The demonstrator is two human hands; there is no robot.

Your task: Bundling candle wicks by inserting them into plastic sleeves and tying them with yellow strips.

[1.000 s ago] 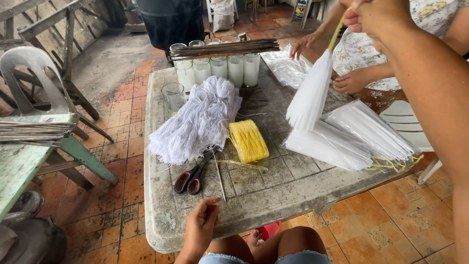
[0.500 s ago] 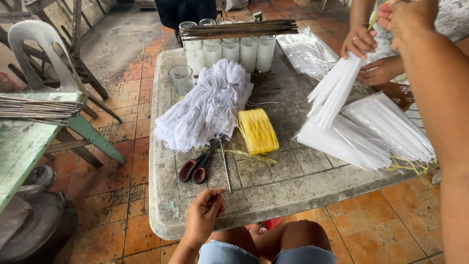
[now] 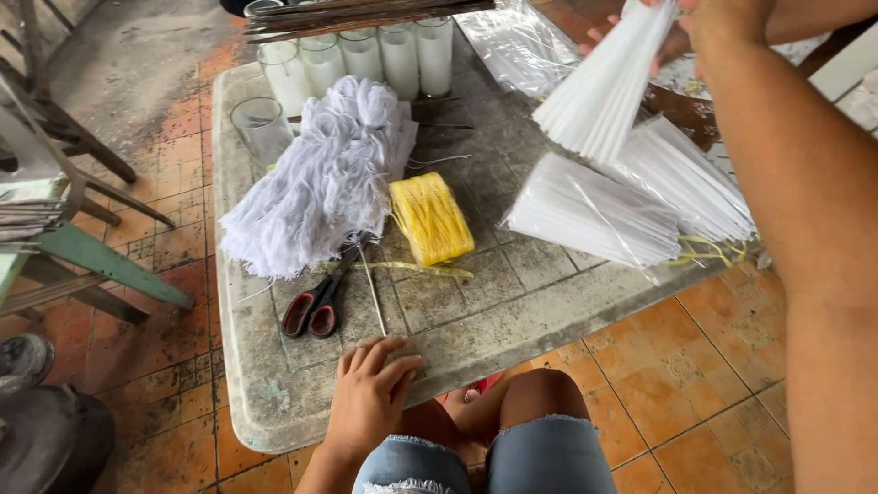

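Note:
My right hand is raised at the top right and grips the upper end of a fanned bundle of thin white sticks above the table. My left hand rests flat on the near edge of the worn stone table, fingers apart and holding nothing. Its fingertips are close to a thin metal rod. Just beyond lie red-handled scissors, a yellow twine spool and a heap of white threads. Another person's hand shows partly behind the bundle.
Two plastic-wrapped packs of white sticks lie at the table's right. Glasses filled with white wax stand at the back under dark rods, with an empty glass beside them. A green bench stands at the left.
The view has drawn closer to the table. My right hand has lifted the stick bundle higher and to the right. My left hand stays on the table edge.

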